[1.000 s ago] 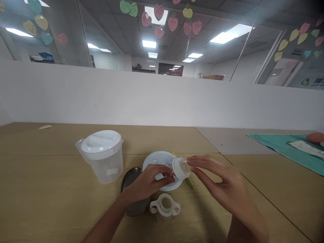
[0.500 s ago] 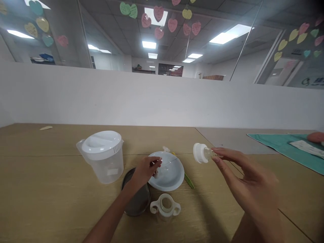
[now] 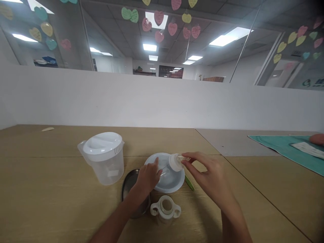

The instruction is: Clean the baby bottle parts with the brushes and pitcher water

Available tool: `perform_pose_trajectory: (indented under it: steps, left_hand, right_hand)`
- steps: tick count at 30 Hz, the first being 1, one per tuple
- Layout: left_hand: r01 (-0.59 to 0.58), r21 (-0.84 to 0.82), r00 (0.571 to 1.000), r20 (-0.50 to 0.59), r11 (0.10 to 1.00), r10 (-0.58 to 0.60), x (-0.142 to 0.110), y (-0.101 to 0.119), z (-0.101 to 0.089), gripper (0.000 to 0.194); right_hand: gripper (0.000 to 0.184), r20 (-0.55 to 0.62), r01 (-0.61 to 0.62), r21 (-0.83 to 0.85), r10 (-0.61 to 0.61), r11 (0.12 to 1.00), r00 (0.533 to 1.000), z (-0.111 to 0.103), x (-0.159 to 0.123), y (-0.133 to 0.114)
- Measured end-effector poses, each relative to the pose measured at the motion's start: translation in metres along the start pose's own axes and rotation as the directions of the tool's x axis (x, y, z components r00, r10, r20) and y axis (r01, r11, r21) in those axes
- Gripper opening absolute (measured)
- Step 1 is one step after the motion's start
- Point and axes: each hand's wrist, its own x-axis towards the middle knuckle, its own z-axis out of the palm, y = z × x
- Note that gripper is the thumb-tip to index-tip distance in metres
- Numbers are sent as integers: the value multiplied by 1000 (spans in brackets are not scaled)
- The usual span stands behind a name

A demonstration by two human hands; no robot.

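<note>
My right hand (image 3: 206, 173) pinches the clear tip of a baby bottle nipple (image 3: 175, 162) in a white screw collar, held over the right side of a white bowl (image 3: 168, 187). The collar's wide end faces left. My left hand (image 3: 150, 173) reaches over the bowl's left side, index finger stretched out and thumb apart, the other fingers partly hidden. A thin line, perhaps a wire handle, shows between this hand and the collar. In front of the bowl, a baby bottle (image 3: 165, 211) with two white handles stands upright and uncapped.
A clear lidded pitcher (image 3: 105, 160) stands at the left. Partly under my left arm lies a dark metal tray (image 3: 129, 182). A green strip (image 3: 189, 182) sticks out right of the bowl. Far right is a teal cloth (image 3: 280, 145) with a white item on it. A white wall bounds the table.
My right hand has carried the nipple and collar left, from beside the bowl to above it. My left hand has turned, and its pinched index finger and thumb have parted.
</note>
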Motion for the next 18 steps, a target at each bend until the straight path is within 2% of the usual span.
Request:
perform_pose_trajectory:
  steps: [1,4,6,10,15,18]
  left_hand:
    - [-16,-54,1000,1,998,16,-5,5,-11,53]
    - [-206,-306,978,-88,929,188,-17,21,-42,67]
    - [-254,-392,965,-158,884,207,-22,27,-53,62]
    - [-269,-417,953,-248,868,176,-25,30,-57,43]
    - [-395,-454,911,-307,799,276,-29,26,-61,43]
    - [-447,-475,892,-299,758,339,-33,25,-67,45]
  right_hand:
    - [12,35,-8,4,7,1000,999,4,1,0]
    - [11,116,-10,29,6,1000,993,16,2,-3]
    - [12,140,-25,61,16,998,990,23,2,-7]
    - [24,171,-111,133,87,985,981,33,1,-12]
    - [27,203,-142,263,89,954,975,34,1,-10]
    - [29,234,-257,435,168,863,958,34,0,-10]
